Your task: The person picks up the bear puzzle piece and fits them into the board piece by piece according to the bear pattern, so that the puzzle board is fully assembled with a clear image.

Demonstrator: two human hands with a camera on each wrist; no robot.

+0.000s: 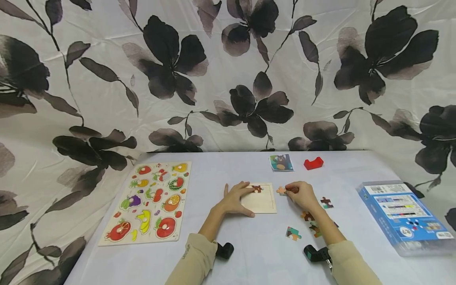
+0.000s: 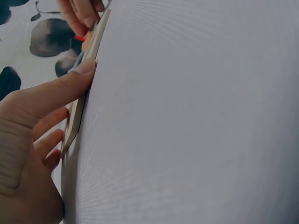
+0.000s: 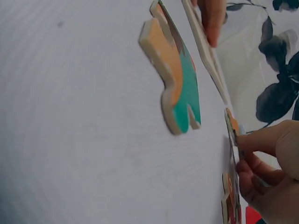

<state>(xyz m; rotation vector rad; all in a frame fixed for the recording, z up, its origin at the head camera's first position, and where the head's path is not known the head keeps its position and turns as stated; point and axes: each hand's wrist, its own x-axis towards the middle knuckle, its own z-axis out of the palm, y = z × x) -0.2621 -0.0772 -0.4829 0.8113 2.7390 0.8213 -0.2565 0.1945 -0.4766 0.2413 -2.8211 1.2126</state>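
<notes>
A pale wooden puzzle board (image 1: 259,204) lies on the table in the head view, with a brown puzzle piece (image 1: 257,189) near its top edge. My left hand (image 1: 235,200) holds the board at its left side, thumb along the near edge and fingers toward the far side. In the left wrist view the thumb (image 2: 70,88) touches the board's edge. Just right of the board, my right hand (image 1: 303,194) pinches an orange and brown puzzle piece (image 1: 281,190) close to the table; the fingers partly hide it.
Loose puzzle pieces (image 1: 293,233) lie near the right forearm, another piece (image 1: 326,202) farther right. A picture card (image 1: 281,162) and a red block (image 1: 313,163) lie at the back. A fruit board (image 1: 144,206) is on the left, a blue box (image 1: 406,215) on the right.
</notes>
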